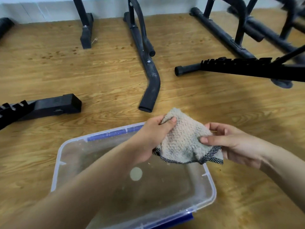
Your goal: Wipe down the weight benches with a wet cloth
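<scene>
A beige, knobbly cloth with a dark dotted hem hangs between both hands, just above the far right corner of a clear plastic tub. My left hand pinches the cloth's upper left part between thumb and fingers. My right hand grips its right edge, thumb on top. The tub holds murky water and has blue clips on its far and near sides. Black metal bench frames lie on the floor: one base bar at the left, another notched bar at the right.
A bent black tube leg ends just beyond the tub. More black frame legs and foot bars stand along the white wall at the back. The floor is light wood laminate with small dark spots at the back left.
</scene>
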